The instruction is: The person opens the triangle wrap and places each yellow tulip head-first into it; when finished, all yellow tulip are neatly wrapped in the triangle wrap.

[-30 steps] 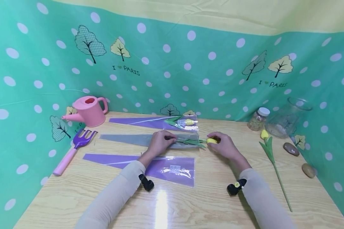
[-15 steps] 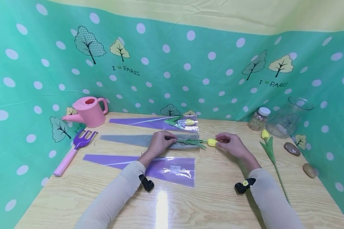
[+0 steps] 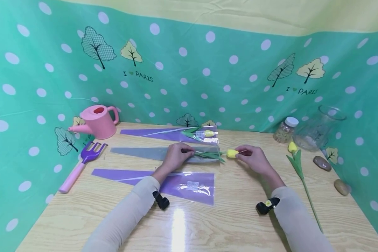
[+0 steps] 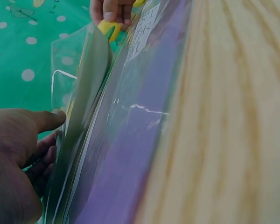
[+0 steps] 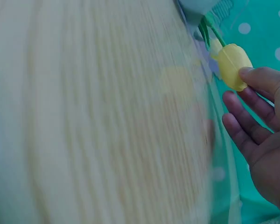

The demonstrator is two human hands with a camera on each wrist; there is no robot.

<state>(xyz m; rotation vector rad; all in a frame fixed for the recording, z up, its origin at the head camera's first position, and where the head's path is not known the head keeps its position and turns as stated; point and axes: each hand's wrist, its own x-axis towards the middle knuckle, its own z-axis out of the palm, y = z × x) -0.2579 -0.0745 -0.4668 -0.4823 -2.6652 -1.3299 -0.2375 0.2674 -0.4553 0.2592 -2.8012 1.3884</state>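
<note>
A grey, clear-fronted flower sleeve (image 3: 145, 153) lies across the middle of the table, with a tulip's green leaves (image 3: 211, 155) inside its wide end. The tulip's yellow head (image 3: 231, 153) sticks out beyond that end. My left hand (image 3: 175, 155) pinches the sleeve near its opening; in the left wrist view the thumb (image 4: 53, 120) presses the film's edge, with the other fingers behind it. From the right, my right hand (image 3: 253, 158) pinches the tip of the yellow head between thumb and forefinger, its other fingers loosely bent, as the right wrist view shows.
Purple sleeves lie on both sides: a far sleeve (image 3: 154, 134) holding a yellow tulip, and a nearer sleeve (image 3: 189, 194). Leftward are a pink watering can (image 3: 99, 124) and garden fork (image 3: 74, 176). Rightward are a loose tulip (image 3: 307, 190), jar (image 3: 283, 131), glass vase (image 3: 312, 134) and stones (image 3: 322, 163).
My right hand has gone from covering the tulip head to its right tip, then slightly back left to pinch it. My left hand keeps its place on the sleeve.
</note>
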